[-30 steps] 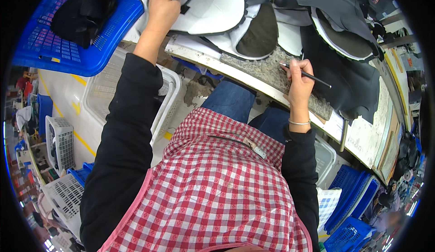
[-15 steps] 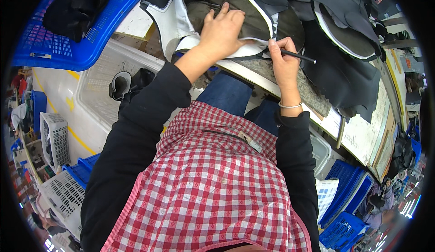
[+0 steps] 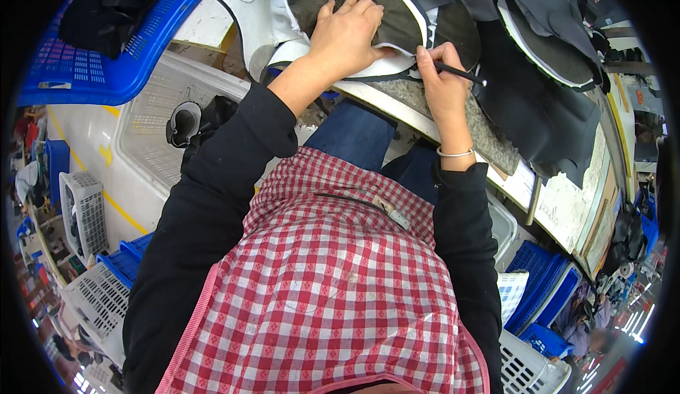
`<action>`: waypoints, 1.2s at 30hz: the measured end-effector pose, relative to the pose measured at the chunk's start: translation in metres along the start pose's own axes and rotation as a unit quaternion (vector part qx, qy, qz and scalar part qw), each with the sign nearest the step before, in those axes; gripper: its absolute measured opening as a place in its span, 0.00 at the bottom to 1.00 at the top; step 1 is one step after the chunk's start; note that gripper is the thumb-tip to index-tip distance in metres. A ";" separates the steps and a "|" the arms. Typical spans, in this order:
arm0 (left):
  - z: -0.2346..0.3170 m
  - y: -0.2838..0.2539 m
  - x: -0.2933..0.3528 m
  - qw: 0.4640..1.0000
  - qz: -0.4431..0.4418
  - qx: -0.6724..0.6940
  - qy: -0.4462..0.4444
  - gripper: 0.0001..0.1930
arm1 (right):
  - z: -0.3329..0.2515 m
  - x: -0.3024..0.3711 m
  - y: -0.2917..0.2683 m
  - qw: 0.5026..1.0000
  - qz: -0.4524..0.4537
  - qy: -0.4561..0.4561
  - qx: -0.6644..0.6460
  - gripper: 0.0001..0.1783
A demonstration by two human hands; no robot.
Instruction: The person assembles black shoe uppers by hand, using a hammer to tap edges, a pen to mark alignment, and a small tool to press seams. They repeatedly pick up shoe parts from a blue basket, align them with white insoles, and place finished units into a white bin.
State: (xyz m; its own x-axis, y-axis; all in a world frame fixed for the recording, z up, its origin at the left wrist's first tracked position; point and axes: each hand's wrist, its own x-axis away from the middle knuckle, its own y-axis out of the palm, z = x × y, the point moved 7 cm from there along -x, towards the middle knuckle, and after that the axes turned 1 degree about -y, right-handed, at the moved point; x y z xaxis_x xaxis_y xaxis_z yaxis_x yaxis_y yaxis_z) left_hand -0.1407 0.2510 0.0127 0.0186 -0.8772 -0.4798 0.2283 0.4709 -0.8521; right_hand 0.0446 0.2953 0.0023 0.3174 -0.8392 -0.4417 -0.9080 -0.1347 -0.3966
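Note:
A sewn piece of black and white material with a dark brown lining (image 3: pixel 404 20) lies at the near edge of the workbench; it looks like part of a shoe or boot upper. My left hand (image 3: pixel 347 36) rests on the lining with fingers spread, its thumb along the white edge (image 3: pixel 397 48). Just to the right, my right hand (image 3: pixel 446 100) pinches a slim black pen (image 3: pixel 467 75) with a pale back end. Its tip is hidden by my fingers, close to the seam beside my left thumb.
More black pieces (image 3: pixel 542 114) with white edging lie on the bench (image 3: pixel 567 206) to the right. A blue basket (image 3: pixel 106 95) holding a black item stands at the upper left. Below it, a white crate (image 3: pixel 145 135) contains dark pieces. Blue crates (image 3: pixel 535 281) stand at the lower right.
My right hand has shifted slightly up and left, and its pen is tilted a little differently. My left hand stays spread on the lining. The whole view has moved slightly.

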 end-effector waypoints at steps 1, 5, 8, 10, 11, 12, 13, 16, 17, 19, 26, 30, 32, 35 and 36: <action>0.001 -0.001 0.000 1.000 0.002 0.001 0.002 0.38 | -0.001 0.000 0.001 1.000 -0.012 -0.005 0.008 0.16; -0.002 0.000 -0.001 1.000 -0.007 0.006 -0.001 0.38 | -0.004 0.000 -0.002 1.000 -0.004 -0.013 -0.002 0.16; -0.005 0.000 -0.002 1.000 -0.003 0.009 -0.002 0.37 | -0.004 0.001 -0.001 1.000 0.002 -0.013 0.001 0.16; -0.006 0.001 0.000 1.000 -0.001 0.017 -0.003 0.34 | 0.001 0.001 0.000 1.000 -0.003 -0.001 -0.010 0.16; -0.007 0.001 0.002 1.000 0.001 0.014 -0.007 0.32 | 0.004 0.001 0.000 1.000 -0.009 0.011 -0.021 0.16; -0.007 0.000 0.004 1.000 0.004 0.011 -0.009 0.30 | 0.006 0.002 -0.001 0.999 -0.018 0.012 -0.035 0.16; -0.005 -0.004 0.007 0.999 0.042 0.014 0.002 0.29 | 0.011 0.002 -0.004 0.997 -0.005 0.037 -0.065 0.16; -0.017 -0.013 -0.001 0.992 0.078 0.086 -0.041 0.21 | 0.011 0.007 -0.015 0.984 0.015 0.051 -0.168 0.14; -0.034 -0.017 -0.004 0.958 0.122 0.222 -0.134 0.13 | 0.009 0.010 -0.019 0.978 0.034 0.067 -0.194 0.13; -0.063 -0.028 -0.021 0.819 0.277 0.452 -0.219 0.11 | -0.009 0.013 -0.024 0.973 0.056 0.036 -0.219 0.10; -0.119 -0.023 -0.160 0.863 0.117 0.469 -0.146 0.19 | -0.086 -0.015 0.039 0.968 -0.136 -0.184 -0.103 0.18; -0.132 -0.042 -0.159 0.988 -0.096 0.083 0.089 0.42 | -0.068 -0.037 0.065 0.976 -0.151 -0.097 -0.120 0.23; -0.182 -0.105 -0.138 0.982 0.034 0.155 0.107 0.42 | -0.058 -0.038 0.068 0.976 -0.147 -0.086 -0.136 0.24; -0.309 -0.227 -0.067 0.939 0.309 -0.120 -0.091 0.17 | -0.045 -0.038 0.069 0.978 -0.173 -0.087 -0.071 0.28; -0.360 -0.262 -0.040 0.920 0.340 -0.088 -0.173 0.15 | -0.041 -0.038 0.069 0.977 -0.178 -0.078 -0.087 0.27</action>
State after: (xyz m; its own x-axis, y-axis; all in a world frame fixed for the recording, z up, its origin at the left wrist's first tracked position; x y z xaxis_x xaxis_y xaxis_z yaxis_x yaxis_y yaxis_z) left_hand -0.5519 0.1965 0.1794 0.4145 -0.3369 -0.8454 -0.1105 0.9035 -0.4142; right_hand -0.0415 0.2965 0.0252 0.6468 -0.6345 -0.4233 -0.7612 -0.5021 -0.4105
